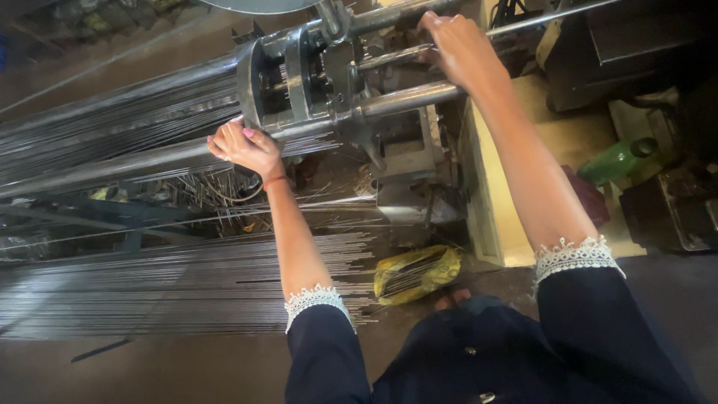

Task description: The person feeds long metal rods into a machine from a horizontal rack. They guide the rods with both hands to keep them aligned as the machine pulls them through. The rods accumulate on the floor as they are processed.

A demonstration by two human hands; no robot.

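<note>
My left hand (243, 147) is curled around thin metal rods (112, 153) where they enter the grey machine head (299, 75), fingers closed on the bundle. My right hand (456, 45) is further up, gripping a steel bar (396, 56) on the right side of the machine. Both arms wear dark sleeves with white lace cuffs. A thicker polished bar (407, 99) runs just below my right hand.
A large pile of thin metal rods (172, 288) lies on the floor at the left. A yellow bag holding short rods (415, 273) sits near my feet. A pale bench (490, 202), a green bottle (617, 158) and dark boxes (666, 213) stand at right.
</note>
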